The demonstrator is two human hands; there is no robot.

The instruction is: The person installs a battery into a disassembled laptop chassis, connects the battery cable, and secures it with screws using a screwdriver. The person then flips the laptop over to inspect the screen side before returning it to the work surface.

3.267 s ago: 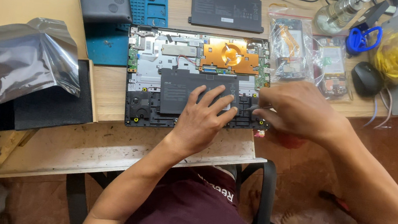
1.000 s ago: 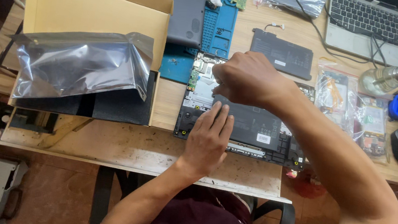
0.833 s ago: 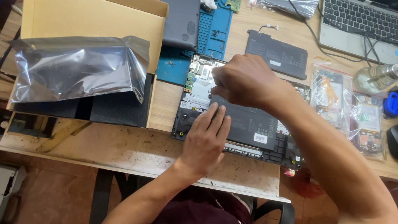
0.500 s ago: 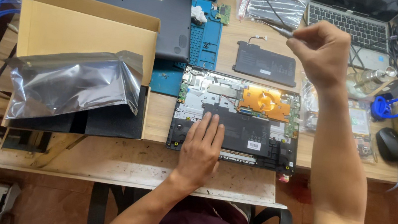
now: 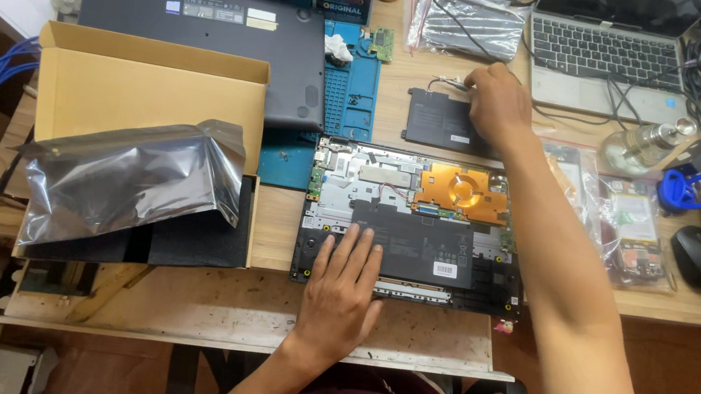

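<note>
Your left hand (image 5: 343, 290) lies flat on the opened laptop (image 5: 414, 227), with bare wood just in front of it. The cardboard box (image 5: 149, 97) and silver bag (image 5: 129, 183) crowd the left. Your right hand (image 5: 496, 103) reaches between plastic bags (image 5: 607, 211) and the blue mat (image 5: 350, 90).

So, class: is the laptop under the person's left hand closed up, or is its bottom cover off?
Cover off. The laptop lies with its circuit board, orange fan and black battery exposed; the left hand rests flat on that battery.
</note>
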